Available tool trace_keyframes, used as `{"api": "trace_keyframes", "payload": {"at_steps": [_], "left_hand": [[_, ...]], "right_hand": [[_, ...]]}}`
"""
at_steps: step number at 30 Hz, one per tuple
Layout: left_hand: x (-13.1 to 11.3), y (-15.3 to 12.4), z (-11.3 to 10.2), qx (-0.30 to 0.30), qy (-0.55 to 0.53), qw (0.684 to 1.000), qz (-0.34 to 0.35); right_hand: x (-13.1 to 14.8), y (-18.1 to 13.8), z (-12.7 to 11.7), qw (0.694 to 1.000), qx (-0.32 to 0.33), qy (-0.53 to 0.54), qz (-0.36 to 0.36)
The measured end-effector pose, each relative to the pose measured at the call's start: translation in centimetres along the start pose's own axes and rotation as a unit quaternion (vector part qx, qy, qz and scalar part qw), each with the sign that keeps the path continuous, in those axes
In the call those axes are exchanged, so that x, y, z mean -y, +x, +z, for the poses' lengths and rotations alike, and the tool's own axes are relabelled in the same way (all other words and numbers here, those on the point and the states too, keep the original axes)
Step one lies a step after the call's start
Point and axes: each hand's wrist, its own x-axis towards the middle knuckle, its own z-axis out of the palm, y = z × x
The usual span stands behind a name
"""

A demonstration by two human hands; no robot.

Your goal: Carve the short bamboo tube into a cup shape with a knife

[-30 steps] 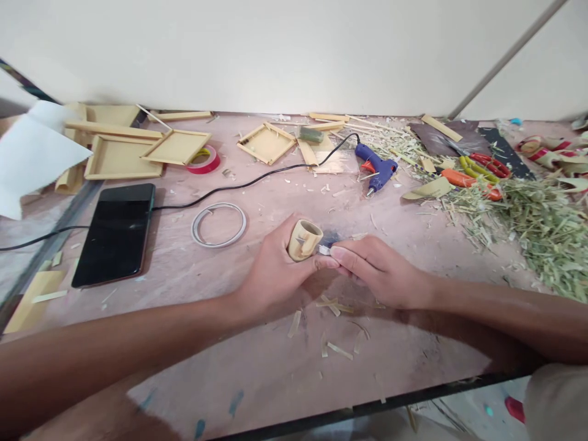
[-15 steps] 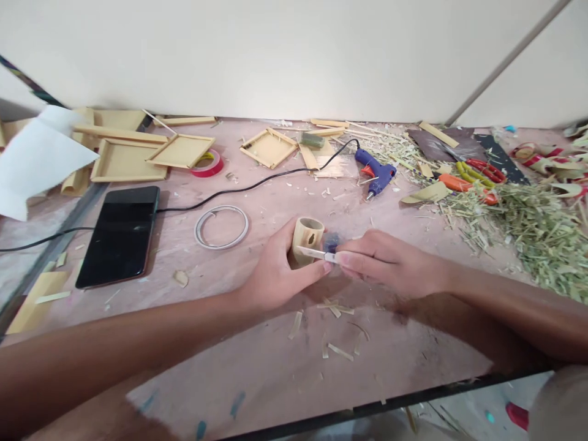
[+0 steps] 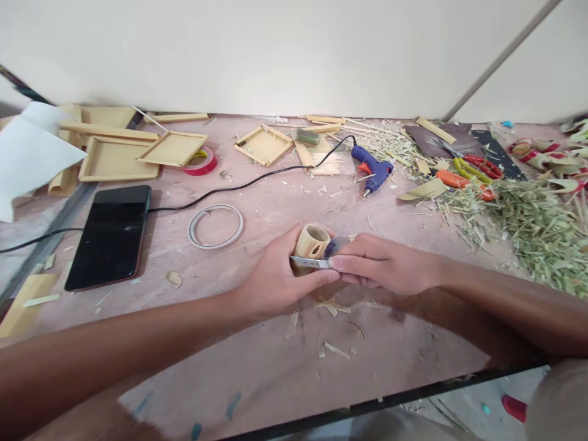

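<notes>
One bamboo cup [image 3: 305,246]: near middle; hole made, cutting looks unfinished.
Left hand [image 3: 275,266]: fingers curled around cup.
Right hand [image 3: 388,264]: fingers pinching knife [image 3: 313,263], blade across cup's near side.

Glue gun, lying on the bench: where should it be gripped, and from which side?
Probably by the glue gun's blue handle, between cord and barrel. I'd come from above and its right, palm on the handle's back, as the orange trigger faces left. The metal nozzle points toward the bench's near edge, so keep fingers off that end.
</notes>
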Motion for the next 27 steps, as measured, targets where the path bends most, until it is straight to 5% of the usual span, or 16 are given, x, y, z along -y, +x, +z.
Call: {"api": "trace_keyframes", "payload": {"at_steps": [14,20,24,27], "left_hand": [[0.6,0.1,0.2,-0.026,-0.059,0.997,-0.045],[0.0,0.1,0.9,-0.089,-0.117,0.985,-0.086],[-0.5,0.1,1.0,-0.080,-0.089,0.991,-0.064],[-0.5,0.1,0.5,-0.068,-0.107,0.990,-0.055]], "right_hand": [[-0.5,0.1,1.3,0.997,-0.059,-0.053,-0.014],[-1.3,0.3,3.1,0.967,-0.252,-0.011,-0.026],[-0.3,0.5,1.7,0.921,-0.388,0.032,-0.026],[0.6,0.1,0.1,0.936,-0.347,0.016,-0.053]]}}
